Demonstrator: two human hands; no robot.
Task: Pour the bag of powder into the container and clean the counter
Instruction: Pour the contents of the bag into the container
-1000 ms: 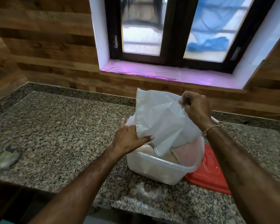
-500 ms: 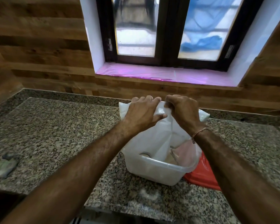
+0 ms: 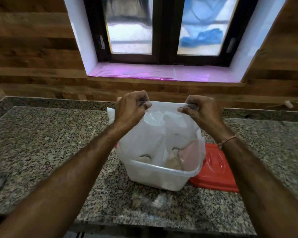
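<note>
Fingers [image 3: 145,105] of the left hand [image 3: 130,107] and the right hand [image 3: 199,110] are clamped on the top edge of the white bag [image 3: 144,140], held taut above the container [image 3: 162,176]. The bag's lower end hangs inside the container. A red lid [image 3: 213,169] lies just right of the container on the granite surface [image 3: 41,143]. In front of the container is a pale smear [image 3: 160,200], possibly powder.

speckled granite counter [image 3: 41,143], translucent plastic container [image 3: 162,177]
</note>
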